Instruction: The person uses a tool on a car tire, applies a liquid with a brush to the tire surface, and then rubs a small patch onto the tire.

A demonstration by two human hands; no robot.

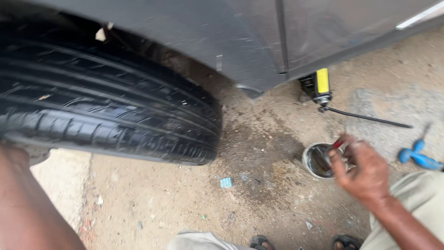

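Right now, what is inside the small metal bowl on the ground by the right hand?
The metal bowl holds a dark, shiny liquid. The right hand dips a red-tipped tool toward it; the hand hides the bowl's right side, and motion blur hides finer detail.

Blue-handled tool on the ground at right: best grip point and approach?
Grip the blue-handled tool round the thick blue handle, coming from above. It lies flat on the ground, and its thin dark shaft points up and away, giving less to hold. The handle's lobed shape suits a wrap of the fingers. The right hand is nearest, now over the small metal bowl, so that hand would likely reach it easiest.
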